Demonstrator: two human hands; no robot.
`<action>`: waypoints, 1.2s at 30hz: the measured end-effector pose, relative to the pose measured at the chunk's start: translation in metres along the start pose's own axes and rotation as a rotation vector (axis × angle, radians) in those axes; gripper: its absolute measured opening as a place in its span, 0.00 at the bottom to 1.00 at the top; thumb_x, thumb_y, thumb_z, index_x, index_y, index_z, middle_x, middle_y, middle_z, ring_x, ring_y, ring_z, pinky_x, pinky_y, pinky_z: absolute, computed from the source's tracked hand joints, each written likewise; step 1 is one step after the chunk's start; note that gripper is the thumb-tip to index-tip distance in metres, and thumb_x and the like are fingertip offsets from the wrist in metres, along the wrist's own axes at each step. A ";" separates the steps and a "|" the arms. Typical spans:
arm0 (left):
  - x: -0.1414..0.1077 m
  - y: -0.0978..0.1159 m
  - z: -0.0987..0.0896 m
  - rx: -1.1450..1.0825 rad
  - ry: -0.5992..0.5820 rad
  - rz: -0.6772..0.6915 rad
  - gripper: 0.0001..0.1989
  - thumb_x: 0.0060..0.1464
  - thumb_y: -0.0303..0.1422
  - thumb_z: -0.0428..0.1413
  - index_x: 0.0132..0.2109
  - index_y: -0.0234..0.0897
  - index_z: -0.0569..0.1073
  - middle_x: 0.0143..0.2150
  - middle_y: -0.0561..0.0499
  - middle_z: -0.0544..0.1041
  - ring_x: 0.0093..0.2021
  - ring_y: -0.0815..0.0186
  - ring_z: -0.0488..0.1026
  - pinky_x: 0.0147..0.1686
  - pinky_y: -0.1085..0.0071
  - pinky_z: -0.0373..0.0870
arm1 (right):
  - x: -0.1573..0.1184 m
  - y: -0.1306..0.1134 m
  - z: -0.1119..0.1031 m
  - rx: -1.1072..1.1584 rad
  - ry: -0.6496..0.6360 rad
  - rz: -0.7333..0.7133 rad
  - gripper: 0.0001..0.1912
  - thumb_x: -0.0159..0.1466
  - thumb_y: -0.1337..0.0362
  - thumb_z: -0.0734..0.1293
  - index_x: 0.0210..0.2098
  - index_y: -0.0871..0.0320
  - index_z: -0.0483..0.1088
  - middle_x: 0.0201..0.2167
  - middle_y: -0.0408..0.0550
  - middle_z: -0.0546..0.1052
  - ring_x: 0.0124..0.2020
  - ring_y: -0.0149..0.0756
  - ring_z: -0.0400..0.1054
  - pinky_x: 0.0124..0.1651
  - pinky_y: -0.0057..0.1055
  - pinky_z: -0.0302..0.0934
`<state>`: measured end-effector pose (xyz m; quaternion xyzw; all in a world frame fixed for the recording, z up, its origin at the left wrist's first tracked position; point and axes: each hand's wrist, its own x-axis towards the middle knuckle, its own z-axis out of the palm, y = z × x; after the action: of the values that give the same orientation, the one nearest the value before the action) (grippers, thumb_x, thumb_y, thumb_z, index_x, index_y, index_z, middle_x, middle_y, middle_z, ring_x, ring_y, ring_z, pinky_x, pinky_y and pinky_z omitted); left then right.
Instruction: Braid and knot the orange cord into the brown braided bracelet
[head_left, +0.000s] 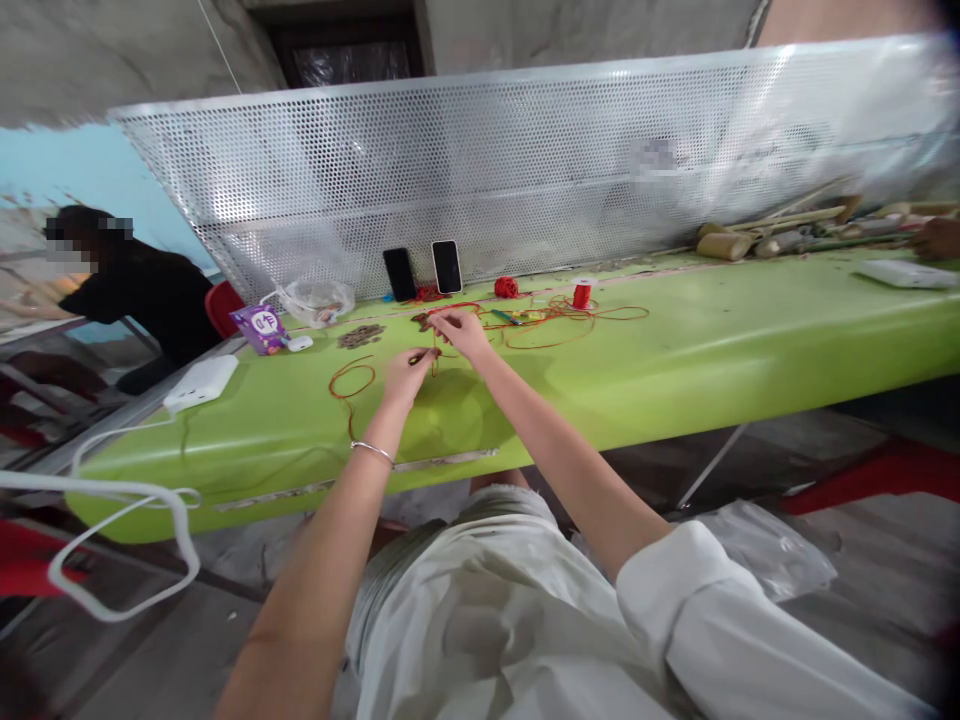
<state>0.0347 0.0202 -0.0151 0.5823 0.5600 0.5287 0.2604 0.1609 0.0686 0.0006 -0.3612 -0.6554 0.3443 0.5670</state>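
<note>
Over the green table (675, 350), my left hand (407, 374) is closed in a pinch on a thin red cord (352, 378), whose loose length curls on the table to its left. A small dark piece shows at its fingertips, too small to name. Just above and to the right, my right hand (463, 332) has its fingers pinched together, with a strand of red cord running down between the hands. Behind the right fingertips lie small brown pieces (422, 321). A pile of flat, coin-like brown pieces (361, 336) sits left of the hands.
Two phones (399, 274) lean against the perforated metal panel (480, 170). Right of my hands are a red cord ball (506, 287), a spool (582, 295) and a green-handled tool (507, 317). A purple packet (259, 328) and plastic bag (319, 300) stand left. Another person (150, 290) sits far left.
</note>
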 end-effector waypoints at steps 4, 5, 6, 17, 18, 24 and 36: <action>-0.001 0.000 0.001 0.130 -0.145 0.041 0.12 0.60 0.38 0.54 0.42 0.32 0.72 0.39 0.49 0.74 0.36 0.66 0.73 0.36 0.66 0.73 | 0.006 0.003 -0.003 0.170 0.145 0.046 0.13 0.66 0.59 0.59 0.39 0.61 0.70 0.31 0.47 0.76 0.25 0.26 0.67 0.27 0.22 0.59; -0.001 0.000 0.001 0.153 -0.163 0.049 0.12 0.60 0.38 0.54 0.43 0.32 0.72 0.40 0.49 0.74 0.36 0.66 0.73 0.37 0.66 0.73 | 0.008 0.004 -0.004 0.208 0.177 0.055 0.13 0.67 0.59 0.58 0.39 0.61 0.69 0.32 0.48 0.76 0.25 0.25 0.68 0.27 0.22 0.60; -0.001 0.000 0.001 0.172 -0.178 0.056 0.12 0.60 0.38 0.54 0.43 0.32 0.72 0.40 0.49 0.74 0.37 0.65 0.73 0.37 0.65 0.73 | 0.009 0.004 -0.005 0.244 0.205 0.061 0.13 0.67 0.59 0.58 0.40 0.61 0.68 0.34 0.49 0.76 0.26 0.25 0.69 0.27 0.22 0.60; -0.001 0.000 -0.002 0.261 -0.270 0.096 0.13 0.60 0.39 0.55 0.42 0.32 0.73 0.40 0.49 0.75 0.39 0.64 0.73 0.42 0.62 0.72 | 0.010 0.005 -0.007 0.457 0.364 -0.022 0.13 0.65 0.54 0.60 0.41 0.57 0.67 0.43 0.50 0.77 0.38 0.30 0.73 0.30 0.22 0.64; -0.001 0.000 -0.001 0.256 -0.273 0.090 0.12 0.60 0.39 0.54 0.42 0.32 0.73 0.41 0.48 0.75 0.39 0.64 0.73 0.41 0.62 0.72 | 0.010 0.005 -0.007 0.458 0.366 -0.030 0.13 0.65 0.54 0.60 0.41 0.56 0.67 0.43 0.51 0.76 0.39 0.31 0.73 0.30 0.23 0.64; 0.000 -0.001 0.000 0.210 -0.253 0.014 0.12 0.60 0.37 0.55 0.45 0.32 0.72 0.41 0.48 0.74 0.37 0.66 0.73 0.37 0.65 0.74 | 0.009 0.007 -0.004 0.413 0.276 -0.068 0.14 0.65 0.55 0.59 0.45 0.56 0.65 0.47 0.52 0.74 0.40 0.32 0.74 0.31 0.25 0.66; 0.003 0.001 0.001 -0.002 -0.042 -0.146 0.14 0.60 0.36 0.54 0.49 0.33 0.70 0.46 0.46 0.73 0.40 0.64 0.73 0.38 0.63 0.74 | -0.005 0.005 0.009 -0.176 0.038 -0.255 0.12 0.55 0.72 0.66 0.39 0.60 0.64 0.48 0.57 0.65 0.44 0.37 0.65 0.52 0.36 0.61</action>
<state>0.0348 0.0233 -0.0136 0.5507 0.5946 0.4966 0.3106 0.1531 0.0660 -0.0069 -0.3298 -0.7128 0.2037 0.5845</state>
